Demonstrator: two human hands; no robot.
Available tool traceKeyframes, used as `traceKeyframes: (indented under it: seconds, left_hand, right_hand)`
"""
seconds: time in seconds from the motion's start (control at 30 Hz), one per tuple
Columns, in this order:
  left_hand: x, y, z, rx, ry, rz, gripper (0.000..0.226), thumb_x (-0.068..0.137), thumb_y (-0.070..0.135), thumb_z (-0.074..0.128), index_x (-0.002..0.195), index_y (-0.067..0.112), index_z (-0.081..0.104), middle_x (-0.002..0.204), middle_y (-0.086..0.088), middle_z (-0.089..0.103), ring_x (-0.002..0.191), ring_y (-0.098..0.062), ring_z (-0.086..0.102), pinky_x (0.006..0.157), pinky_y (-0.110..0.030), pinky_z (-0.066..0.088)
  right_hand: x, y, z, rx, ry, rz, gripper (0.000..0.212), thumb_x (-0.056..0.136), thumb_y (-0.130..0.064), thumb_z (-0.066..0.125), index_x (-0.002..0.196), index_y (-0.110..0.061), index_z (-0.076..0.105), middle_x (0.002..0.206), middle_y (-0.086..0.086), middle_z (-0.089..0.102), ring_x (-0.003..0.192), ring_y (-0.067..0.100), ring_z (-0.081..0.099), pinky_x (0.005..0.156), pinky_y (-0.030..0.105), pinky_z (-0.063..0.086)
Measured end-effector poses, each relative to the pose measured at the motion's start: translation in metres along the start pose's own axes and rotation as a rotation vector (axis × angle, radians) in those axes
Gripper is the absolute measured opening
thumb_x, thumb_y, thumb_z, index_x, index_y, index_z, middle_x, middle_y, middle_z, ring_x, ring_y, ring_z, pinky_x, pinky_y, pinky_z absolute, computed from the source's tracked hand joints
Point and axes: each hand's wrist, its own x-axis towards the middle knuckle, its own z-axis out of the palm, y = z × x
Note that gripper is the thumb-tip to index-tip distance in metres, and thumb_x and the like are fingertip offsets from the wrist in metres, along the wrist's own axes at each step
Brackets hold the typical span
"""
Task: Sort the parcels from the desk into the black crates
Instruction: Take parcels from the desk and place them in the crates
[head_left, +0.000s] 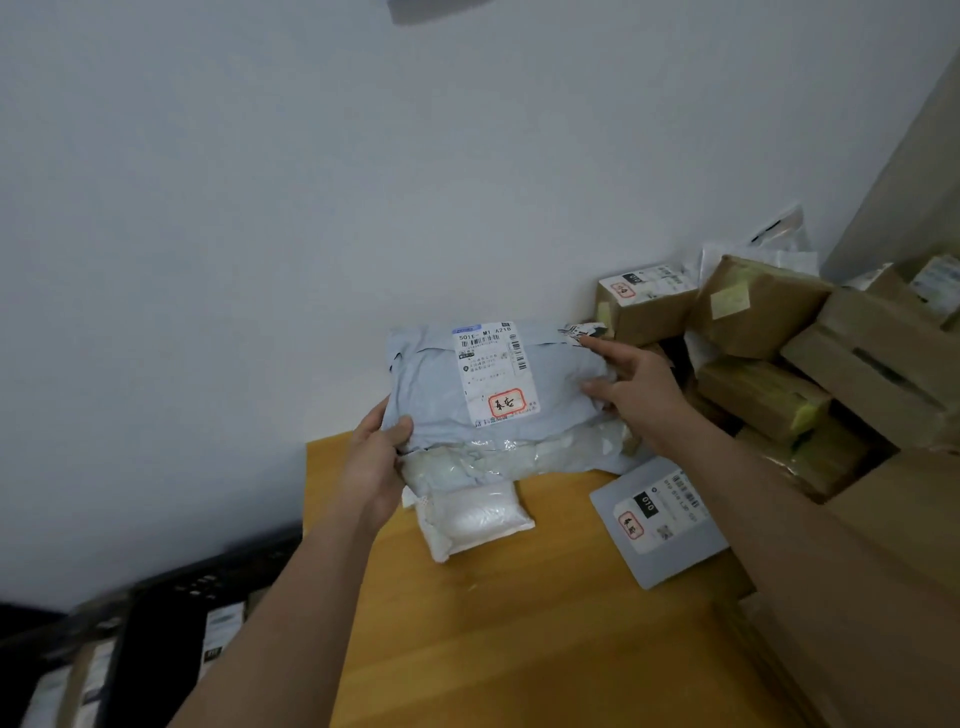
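Both hands (511, 415) clamp the grey mailer (498, 395) above the tabletop (519, 623); I'd read its label before picking a black crate (171, 623).

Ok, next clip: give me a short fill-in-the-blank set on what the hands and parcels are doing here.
1. Both hands hold up the pale blue mailer; the left hand grips its ____ corner.
2. The right hand holds the mailer's ____ edge.
3. The small white padded pouch lies on the ____ desk.
4. The flat grey parcel lies on the desk with its label facing ____.

Missing words: lower left; right; wooden; up
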Motion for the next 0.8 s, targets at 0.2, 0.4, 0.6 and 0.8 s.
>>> traceKeyframes:
  seconds: [0.2, 0.4, 0.6, 0.8]
  left_hand:
    - [-0.009, -0.010, -0.042, -0.055, 0.136, -0.019, 0.032, 0.091, 0.022, 0.068, 0.115, 0.001, 0.064, 0.117, -0.015, 0.070, 0.114, -0.034, 0.064, 0.100, -0.053, 0.049]
    - [-0.022, -0.008, -0.094, -0.120, 0.297, -0.055, 0.038, 0.092, 0.030, 0.067, 0.121, 0.005, 0.066, 0.112, -0.012, 0.072, 0.107, -0.031, 0.068, 0.096, -0.051, 0.052]
    - [-0.032, -0.004, -0.179, -0.142, 0.318, -0.083, 0.059, 0.074, 0.032, 0.074, 0.123, 0.001, 0.064, 0.118, -0.018, 0.069, 0.111, -0.037, 0.065, 0.095, -0.060, 0.050]
    - [-0.044, 0.003, -0.300, -0.040, 0.365, -0.107, 0.026, 0.088, 0.026, 0.068, 0.106, 0.007, 0.071, 0.106, -0.010, 0.073, 0.097, -0.029, 0.068, 0.086, -0.044, 0.056]
  right_hand:
    - [0.001, 0.014, 0.041, 0.070, -0.063, 0.051, 0.052, 0.084, 0.013, 0.065, 0.126, -0.020, 0.063, 0.104, -0.004, 0.070, 0.091, 0.005, 0.065, 0.080, 0.018, 0.055]
    - [-0.008, 0.013, 0.096, 0.024, -0.137, 0.073, 0.047, 0.083, 0.012, 0.067, 0.110, -0.027, 0.069, 0.102, -0.004, 0.072, 0.092, 0.009, 0.067, 0.081, 0.024, 0.054]
    - [-0.037, 0.003, 0.169, -0.017, -0.179, 0.057, 0.039, 0.081, 0.013, 0.068, 0.105, -0.017, 0.073, 0.096, -0.001, 0.073, 0.084, 0.008, 0.067, 0.073, 0.017, 0.055]
    - [-0.091, 0.013, 0.278, -0.072, -0.185, 0.112, 0.034, 0.080, 0.012, 0.070, 0.089, -0.021, 0.073, 0.088, -0.002, 0.072, 0.080, 0.009, 0.067, 0.066, 0.018, 0.053]
